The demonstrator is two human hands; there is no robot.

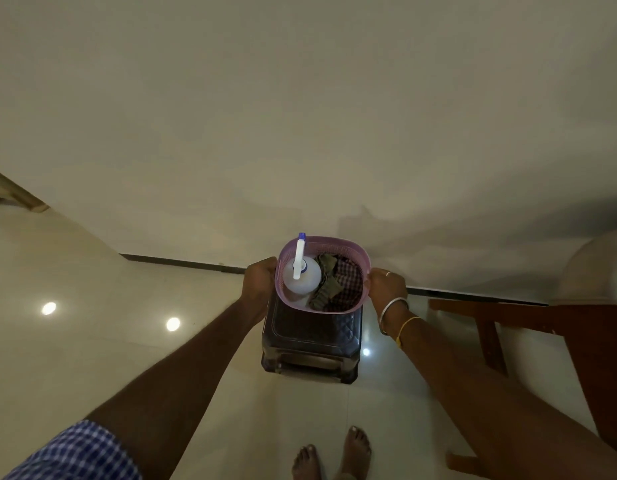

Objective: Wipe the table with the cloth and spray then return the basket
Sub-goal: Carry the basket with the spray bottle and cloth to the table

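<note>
A pink plastic basket (359, 256) is over the far end of a dark brown plastic stool (310, 336); whether it touches the stool I cannot tell. Inside stand a clear spray bottle (302, 277) with a white trigger and blue nozzle, and a bundled olive and checked cloth (338, 280). My left hand (260, 280) grips the basket's left rim. My right hand (386, 285) grips its right rim. The wooden table (584, 327) with a pale round top is at the right edge.
The stool stands on a glossy cream tiled floor (109, 323) close to a plain wall with a dark skirting line (182, 261). A wooden frame piece (16, 194) shows at far left. My bare feet (331, 452) are just behind the stool.
</note>
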